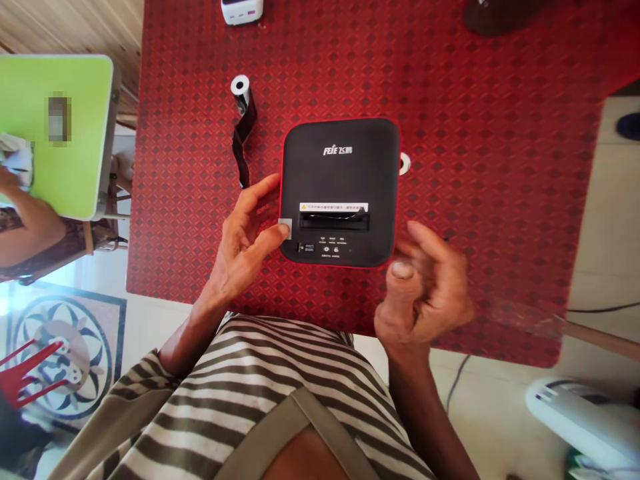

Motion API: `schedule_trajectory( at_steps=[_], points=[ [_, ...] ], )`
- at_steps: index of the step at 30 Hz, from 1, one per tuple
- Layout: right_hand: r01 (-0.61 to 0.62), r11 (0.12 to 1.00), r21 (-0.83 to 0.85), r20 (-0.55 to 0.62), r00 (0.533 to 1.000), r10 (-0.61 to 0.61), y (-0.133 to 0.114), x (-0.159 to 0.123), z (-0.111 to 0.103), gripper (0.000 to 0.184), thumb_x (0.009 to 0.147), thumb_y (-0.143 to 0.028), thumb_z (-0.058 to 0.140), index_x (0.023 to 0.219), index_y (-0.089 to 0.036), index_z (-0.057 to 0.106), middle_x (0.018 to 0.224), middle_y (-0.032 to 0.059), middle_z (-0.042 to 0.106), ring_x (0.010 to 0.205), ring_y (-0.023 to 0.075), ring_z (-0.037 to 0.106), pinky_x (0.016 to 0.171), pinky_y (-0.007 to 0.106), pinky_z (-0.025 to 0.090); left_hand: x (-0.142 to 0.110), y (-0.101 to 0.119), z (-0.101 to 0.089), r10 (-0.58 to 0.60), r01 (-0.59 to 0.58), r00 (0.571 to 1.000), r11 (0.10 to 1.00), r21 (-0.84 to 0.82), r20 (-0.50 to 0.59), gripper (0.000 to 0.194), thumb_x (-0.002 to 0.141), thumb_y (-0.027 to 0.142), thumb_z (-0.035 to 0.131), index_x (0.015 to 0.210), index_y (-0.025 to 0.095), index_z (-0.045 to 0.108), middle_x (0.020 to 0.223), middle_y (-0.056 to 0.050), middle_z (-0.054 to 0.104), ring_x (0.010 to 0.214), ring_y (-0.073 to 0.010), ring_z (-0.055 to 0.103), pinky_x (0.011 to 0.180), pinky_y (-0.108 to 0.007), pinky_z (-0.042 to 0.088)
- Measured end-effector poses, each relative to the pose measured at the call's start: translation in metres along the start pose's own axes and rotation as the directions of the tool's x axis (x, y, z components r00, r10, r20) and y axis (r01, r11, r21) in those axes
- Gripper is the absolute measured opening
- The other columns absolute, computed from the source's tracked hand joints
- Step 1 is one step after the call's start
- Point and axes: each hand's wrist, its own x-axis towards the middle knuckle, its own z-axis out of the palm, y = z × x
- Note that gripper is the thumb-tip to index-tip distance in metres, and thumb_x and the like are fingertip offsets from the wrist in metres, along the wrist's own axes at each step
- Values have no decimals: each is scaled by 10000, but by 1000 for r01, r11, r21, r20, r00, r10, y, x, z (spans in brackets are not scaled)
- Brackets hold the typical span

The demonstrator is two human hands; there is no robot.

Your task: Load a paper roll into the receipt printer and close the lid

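A black receipt printer (340, 177) with red edges faces up in the middle, white lettering on its lid. Its paper slot and small display lie on the side nearer me. My left hand (245, 233) grips the printer's left edge, with the thumb on a small pale square tab (285, 229) at the front left corner and the fingers along the side. Just off the front right corner is my right hand (427, 287), its fingers loosely bent and apart, the thumb raised, holding nothing visible. Slight blur softens this hand.
On the red patterned table (500, 200), a paper roll (241, 85) trails a dark strip beside the printer. Another white roll (405, 164) peeks out on the printer's right. A white device (242, 10) sits at the far edge. A person's arm (30, 230) is by the green table (80, 167).
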Motion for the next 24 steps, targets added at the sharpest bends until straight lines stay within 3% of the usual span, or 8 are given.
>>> schedule_trajectory(
  at_steps=[8, 12, 16, 21, 24],
  points=[
    [61, 998, -34, -3, 998, -61, -5, -3, 1, 483, 1245, -469, 762, 1718, -425, 847, 1285, 62, 989, 1027, 321, 993, 898, 464, 834, 2, -1, -7, -93, 92, 996, 994, 62, 15, 753, 1138, 815, 879, 1771, 427, 751, 1738, -120, 869, 1583, -477, 869, 1181, -664, 821],
    [53, 993, -106, 4, 999, -53, -5, -5, -1, 460, 1251, -514, 765, 1687, -404, 862, 1248, 63, 1000, 997, 326, 999, 875, 462, 839, 2, 0, -7, -105, 105, 994, 993, -46, 15, 722, 1115, 717, 945, 1756, 426, 788, 1756, -109, 867, 1617, -486, 849, 1199, -678, 818],
    [53, 990, -130, 29, 998, -50, -5, -3, -3, 495, 1271, -550, 743, 1677, -292, 860, 1268, 91, 1002, 1004, 313, 990, 893, 464, 836, 2, 4, -8, -149, 154, 988, 975, -160, 44, 699, 1125, 579, 968, 1773, 395, 783, 1795, -80, 835, 1707, -466, 788, 1341, -670, 755],
    [16, 996, -91, 40, 999, -13, -3, 0, -4, 424, 1259, -523, 784, 1645, -379, 883, 1278, 94, 987, 1063, 340, 977, 917, 493, 806, 4, 9, -8, -191, 200, 979, 964, -177, 65, 655, 1110, 521, 987, 1726, 414, 795, 1809, -60, 812, 1700, -439, 776, 1404, -690, 710],
    [-2, 999, -32, -6, 1000, 2, -1, 3, 1, 453, 1240, -542, 812, 1642, -341, 872, 1296, 117, 970, 1065, 351, 974, 853, 479, 777, 4, 10, -5, -189, 198, 980, 959, -200, 63, 657, 1111, 525, 983, 1723, 406, 773, 1793, -67, 815, 1680, -427, 780, 1397, -696, 707]
  ],
)
